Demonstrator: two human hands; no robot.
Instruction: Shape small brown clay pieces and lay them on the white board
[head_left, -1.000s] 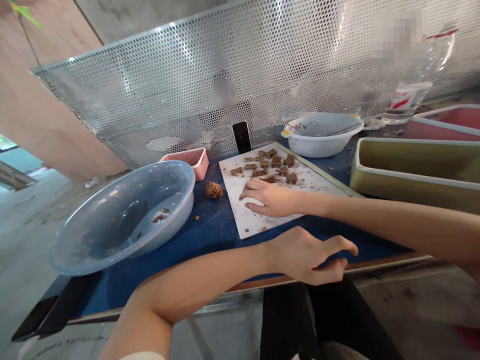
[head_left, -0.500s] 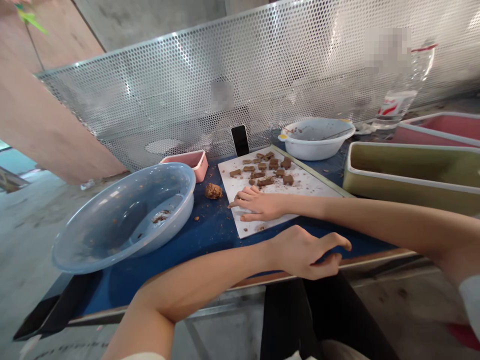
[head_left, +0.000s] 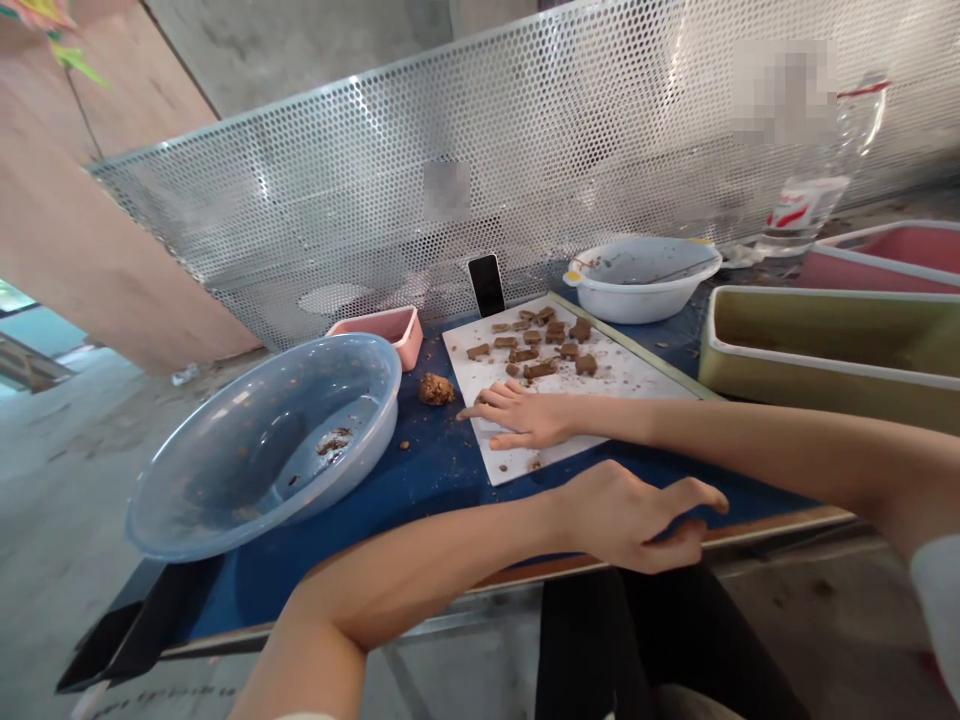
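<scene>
My right hand [head_left: 525,413] lies palm down over the near left part of a white board [head_left: 637,370], its fingers stretched out. What may be under the palm is hidden. Beyond its fingertips, several small brown moulded pieces [head_left: 531,338] of clay-like stuff sit on the board among crumbs. A rough brown lump [head_left: 436,389] rests on the blue tabletop just left of the board. My left hand [head_left: 637,515] hovers at the table's front edge, below the right forearm. Its index finger and thumb are apart, the other fingers bent, and nothing shows between them.
A large blue basin [head_left: 360,460] with brown scraps stands on the left, a small pink box [head_left: 409,340] behind it. A phone [head_left: 487,285] leans against the perforated metal screen [head_left: 337,200]. On the right are a white basin [head_left: 637,300], a green trough [head_left: 810,370] and a plastic bottle [head_left: 806,210].
The whole view has shifted slightly, so things sit a little further right and lower. Both hands keep nearly the same pose, and the brown pieces stay in place on the board.
</scene>
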